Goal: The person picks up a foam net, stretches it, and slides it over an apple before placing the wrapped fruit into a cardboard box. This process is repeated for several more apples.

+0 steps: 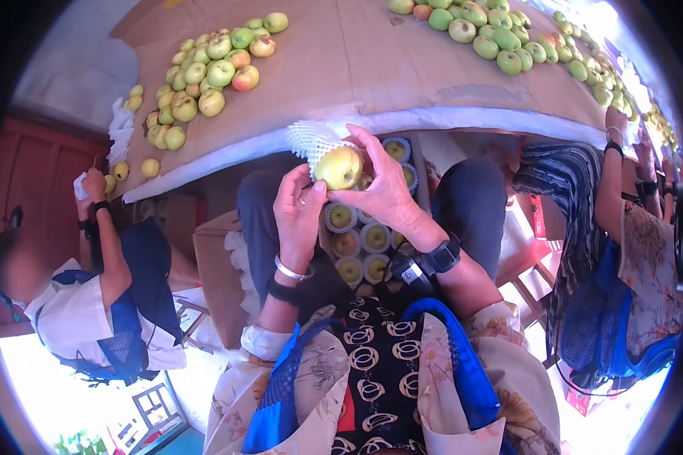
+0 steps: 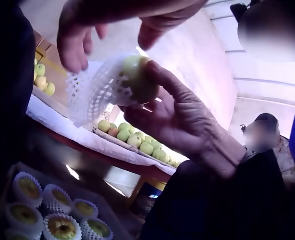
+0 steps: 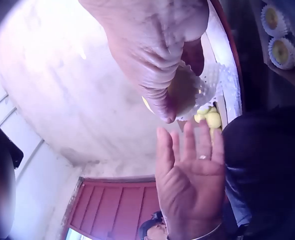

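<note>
My right hand (image 1: 387, 189) grips a yellow-green apple (image 1: 338, 168) between thumb and fingers. A white foam net sleeve (image 1: 311, 140) covers part of the apple, its loose mesh end sticking out at the far left. In the left wrist view, the apple (image 2: 141, 75) shows bare at its near end. My left hand (image 1: 299, 208) is close beside it; seen from the right wrist, that left hand (image 3: 190, 185) has its palm facing up and its fingers straight, with nothing in them. Below both hands, a box holds netted apples (image 1: 375, 237) in rows.
Loose apples (image 1: 220, 72) are piled on the cardboard-covered table (image 1: 341, 68), with more apples (image 1: 500, 38) at the right. Its white padded edge (image 1: 463, 117) runs just beyond my hands. An open carton (image 1: 216, 265) stands left of my knees. People sit at left (image 1: 83, 303) and right (image 1: 629, 250).
</note>
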